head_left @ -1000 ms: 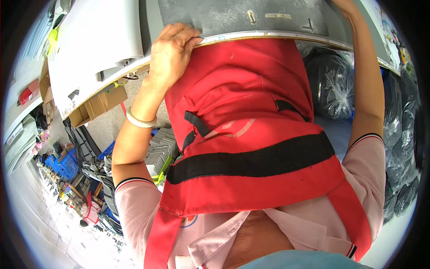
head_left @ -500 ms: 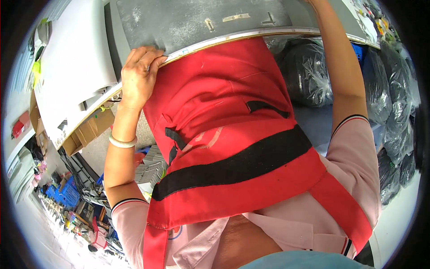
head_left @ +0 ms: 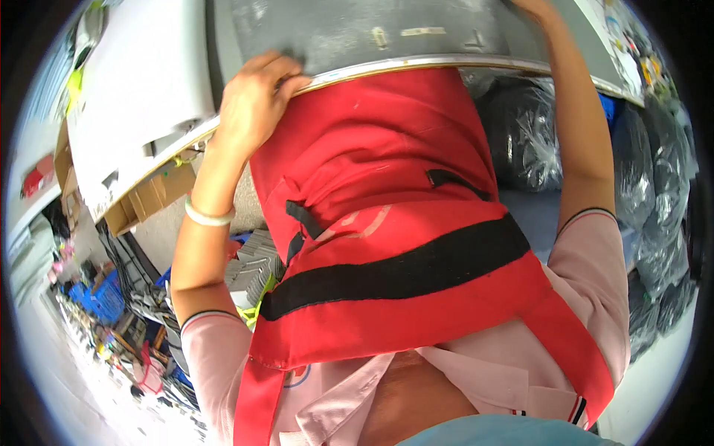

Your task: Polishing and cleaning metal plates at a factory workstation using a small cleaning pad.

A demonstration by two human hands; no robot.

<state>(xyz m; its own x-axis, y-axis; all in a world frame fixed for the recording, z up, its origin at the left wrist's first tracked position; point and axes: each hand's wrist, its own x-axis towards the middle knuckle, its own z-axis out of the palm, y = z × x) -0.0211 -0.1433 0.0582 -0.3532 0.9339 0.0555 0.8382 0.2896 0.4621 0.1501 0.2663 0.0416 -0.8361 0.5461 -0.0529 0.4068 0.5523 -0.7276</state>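
Note:
A dark grey board (head_left: pixel 357 33) with pale scuffs and short strips of tape lies on the white-edged worktable (head_left: pixel 416 65). My left hand (head_left: pixel 256 100) is at the board's near left corner, its fingers bent and pressed together, the thumb by the table edge. Whatever sits under those fingertips is hidden, and the hand is a little blurred. At the top edge of the view, my right hand (head_left: pixel 532 7) reaches over the board's right side. Its fingers are cut off by the frame.
A large white sheet (head_left: pixel 141 67) with a rolled edge covers the table's left part. Below it stand a cardboard box (head_left: pixel 152 197) and a blue crate (head_left: pixel 100 297). Black plastic-wrapped bags (head_left: pixel 520 134) crowd the right side. My red apron (head_left: pixel 379 149) touches the table edge.
The view has shifted, so the table and board appear farther right. My left hand has slid forward onto the board from the table's edge. My right hand stays at the far side.

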